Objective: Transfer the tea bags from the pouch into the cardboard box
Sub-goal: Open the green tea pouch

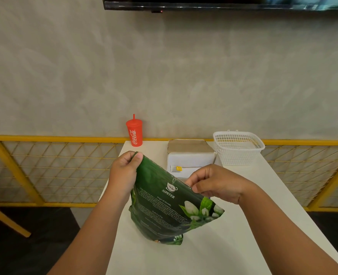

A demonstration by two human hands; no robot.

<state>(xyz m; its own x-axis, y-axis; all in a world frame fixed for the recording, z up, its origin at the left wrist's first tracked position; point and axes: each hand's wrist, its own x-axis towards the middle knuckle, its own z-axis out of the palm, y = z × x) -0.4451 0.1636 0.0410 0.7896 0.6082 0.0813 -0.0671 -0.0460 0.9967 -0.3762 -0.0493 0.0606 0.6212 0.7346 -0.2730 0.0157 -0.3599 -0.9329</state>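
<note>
Right. You held the pouch [164, 211] near centre over the table [243, 225], tilted, with its top edge running up toward far left. Its base sat low; I couldn't tell whether it touched the table.

- Your left hand [124, 171] pinched the far-left corner of the top edge, thumb on the near face and fingers curled behind.
- Your right hand [213, 183] pinched the right end of the same edge between thumb and forefinger, with the other fingers curled in.
- My read: gripping both ends of the seal suited pulling the mouth apart. The mouth showed no gap, so the transfer looked not yet begun.
- The box [190, 153] stood just beyond the pouch, within easy reach for the move. I couldn't tell if it was open.
- A small white item with a yellow tag [176, 168] lay at the box's near foot. It was possibly a tea bag, but too small to be sure.

Writing:
- The pouch read "SIPSTER" under a cup-and-leaf mark, then "Origin of Growth". The finer print was unreadable.
- The red cup [134, 133], far left, read "Coca-Cola".
- The white basket [237, 147], far right, had no label.
</note>
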